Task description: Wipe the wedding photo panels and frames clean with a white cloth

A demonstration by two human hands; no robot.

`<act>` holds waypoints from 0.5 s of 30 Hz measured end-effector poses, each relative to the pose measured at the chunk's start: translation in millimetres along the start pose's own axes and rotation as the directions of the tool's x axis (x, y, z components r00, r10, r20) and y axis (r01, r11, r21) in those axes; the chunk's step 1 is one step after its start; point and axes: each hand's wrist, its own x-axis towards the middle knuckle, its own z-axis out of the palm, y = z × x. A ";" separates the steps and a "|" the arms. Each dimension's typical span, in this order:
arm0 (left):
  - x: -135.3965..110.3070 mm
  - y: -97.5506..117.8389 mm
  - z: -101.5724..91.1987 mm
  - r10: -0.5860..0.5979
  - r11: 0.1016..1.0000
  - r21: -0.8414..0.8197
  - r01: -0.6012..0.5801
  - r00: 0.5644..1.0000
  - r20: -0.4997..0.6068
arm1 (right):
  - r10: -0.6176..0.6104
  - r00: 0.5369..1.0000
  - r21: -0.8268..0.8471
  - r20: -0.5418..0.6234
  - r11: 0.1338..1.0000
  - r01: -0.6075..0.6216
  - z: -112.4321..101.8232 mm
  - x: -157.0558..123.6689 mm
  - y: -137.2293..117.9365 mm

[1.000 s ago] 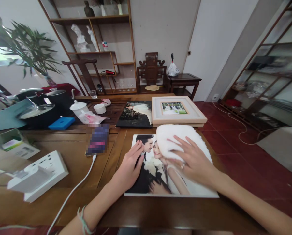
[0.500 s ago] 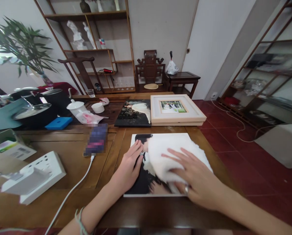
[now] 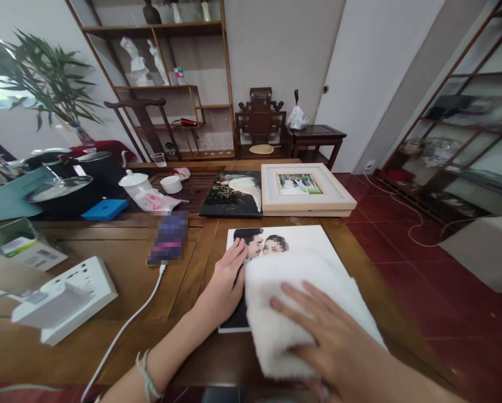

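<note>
A photo panel (image 3: pixel 307 238) showing two people lies flat on the wooden table (image 3: pixel 200 355) in front of me. My left hand (image 3: pixel 223 282) rests on its left side, fingers stretched out and lying flat. Over the panel's lower right part spreads a white fluffy cloth (image 3: pixel 265 296), which hides much of the picture and hangs past the near edge. My right hand (image 3: pixel 326 336) has hold of this cloth from above, its fingers spread over it and slightly blurred. The thumb side is partly hidden.
Behind the panel lie a dark photo panel (image 3: pixel 221 201) and a light wooden picture frame (image 3: pixel 339 193). To the left are a blurred-out phone (image 3: pixel 170 238) on a white cable, a power strip (image 3: pixel 102 285), a blue box (image 3: pixel 105 209), a lidded pan (image 3: pixel 61 193) and a white teapot (image 3: pixel 134 180).
My right hand has drawn the cloth toward me, down over the panel's near edge. More of the picture's top, with two heads, now shows. My left hand has stayed on the panel.
</note>
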 end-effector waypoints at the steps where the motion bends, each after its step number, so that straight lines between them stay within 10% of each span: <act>1: 0.0 -0.3 0.0 0.003 1.000 0.001 -0.003 1.000 0.001 | -0.036 0.999 0.005 0.013 0.999 0.036 0.6 -3.2 -6.3; 15: -0.8 -0.5 -0.4 -0.011 0.999 0.041 0.009 0.999 0.043 | 0.165 0.973 0.024 -0.161 0.986 -0.164 -14.9 48.2 83.6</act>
